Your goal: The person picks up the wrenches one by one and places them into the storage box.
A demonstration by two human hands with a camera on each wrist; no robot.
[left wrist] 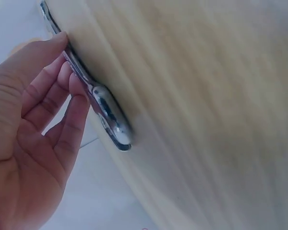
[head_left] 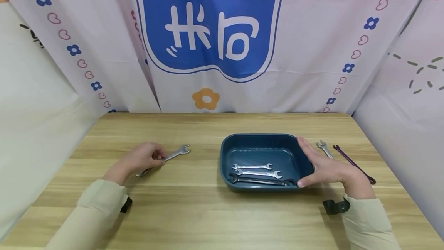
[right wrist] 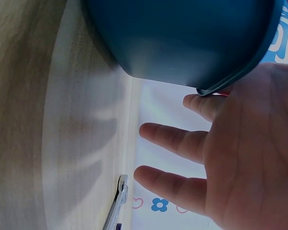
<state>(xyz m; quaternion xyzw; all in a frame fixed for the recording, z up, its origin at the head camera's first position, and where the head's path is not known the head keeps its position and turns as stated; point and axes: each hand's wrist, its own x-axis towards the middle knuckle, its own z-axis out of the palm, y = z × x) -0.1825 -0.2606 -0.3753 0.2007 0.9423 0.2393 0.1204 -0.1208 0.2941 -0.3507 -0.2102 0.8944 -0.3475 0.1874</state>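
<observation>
My left hand pinches a silver open-end wrench by its shank between thumb and fingertips, low over the left of the table. In the left wrist view one end of that wrench points away from the hand. A dark teal bin sits right of centre. Inside, toward its front, lie two silver wrenches and a longer dark wrench. My right hand rests on the bin's right end, thumb at the front rim and a finger at the back corner, other fingers extended.
Right of the bin, partly behind my right hand, lies another silver wrench. Beside it is a long purple wrench. The wooden table ends at a printed cloth, with cloth walls on both sides.
</observation>
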